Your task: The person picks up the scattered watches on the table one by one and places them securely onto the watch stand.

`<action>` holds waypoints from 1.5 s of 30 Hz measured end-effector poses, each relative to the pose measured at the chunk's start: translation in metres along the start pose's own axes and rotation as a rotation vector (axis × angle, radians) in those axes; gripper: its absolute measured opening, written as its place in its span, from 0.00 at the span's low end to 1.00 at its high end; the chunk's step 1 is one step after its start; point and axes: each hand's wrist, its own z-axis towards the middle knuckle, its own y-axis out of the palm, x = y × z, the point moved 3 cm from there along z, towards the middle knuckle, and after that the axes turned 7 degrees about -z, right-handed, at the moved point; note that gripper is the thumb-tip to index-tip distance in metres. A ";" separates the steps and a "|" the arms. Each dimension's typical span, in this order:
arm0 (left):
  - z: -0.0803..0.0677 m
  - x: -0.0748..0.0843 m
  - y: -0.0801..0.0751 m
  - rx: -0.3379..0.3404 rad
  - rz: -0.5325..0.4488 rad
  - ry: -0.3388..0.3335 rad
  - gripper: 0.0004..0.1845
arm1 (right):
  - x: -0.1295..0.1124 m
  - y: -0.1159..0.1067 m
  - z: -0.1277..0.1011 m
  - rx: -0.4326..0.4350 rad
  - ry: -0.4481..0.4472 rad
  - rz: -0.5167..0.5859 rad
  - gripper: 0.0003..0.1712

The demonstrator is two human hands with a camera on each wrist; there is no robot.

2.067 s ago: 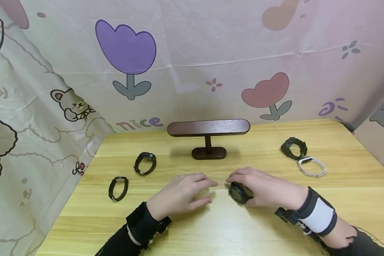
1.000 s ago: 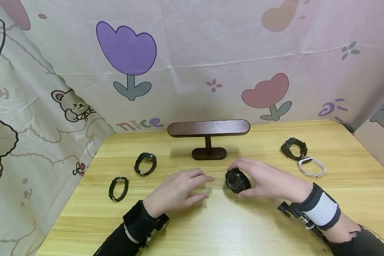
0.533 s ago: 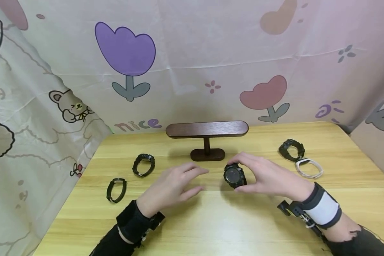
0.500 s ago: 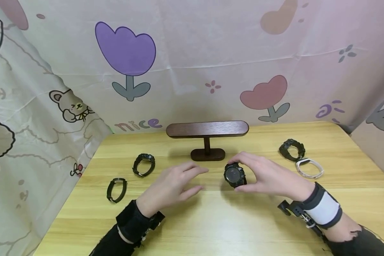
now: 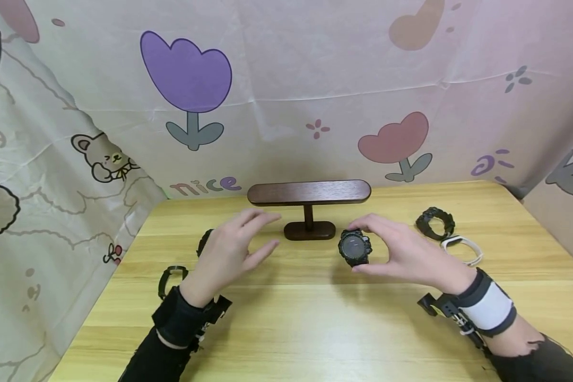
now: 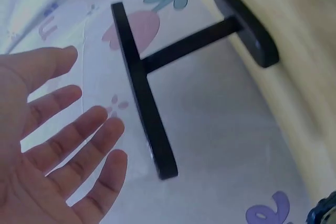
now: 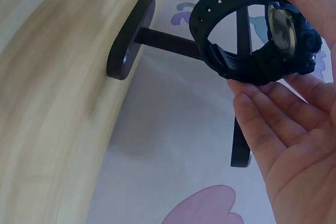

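Backdrop (image 5: 315, 79) reads "nice" (purple); right hand (image 5: 406, 252) grips black watch (image 5: 355, 248), left hand (image 5: 229, 249) spread.

five watches: four black (image 5: 355, 248) (image 5: 436, 223) (image 5: 172, 279) (image 5: 203, 243), one white (image 5: 462, 249); one wooden stand (image 5: 309, 193); two hands (image 5: 226, 250) (image 5: 408, 251)

Bright, even, soft light; faint shadows under hands on counter (image 5: 315, 329). Head view sharp, edges bent. Wrist views washed-out, close fingers (image 6: 79, 135) blurry.

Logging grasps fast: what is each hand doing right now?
Left hand: open, holding nothing.
Right hand: pinching the chunky black plastic wristwatch.
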 end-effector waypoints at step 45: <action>0.012 -0.062 0.017 0.087 -0.097 -0.395 0.30 | 0.048 -0.030 0.002 0.210 0.171 0.038 0.49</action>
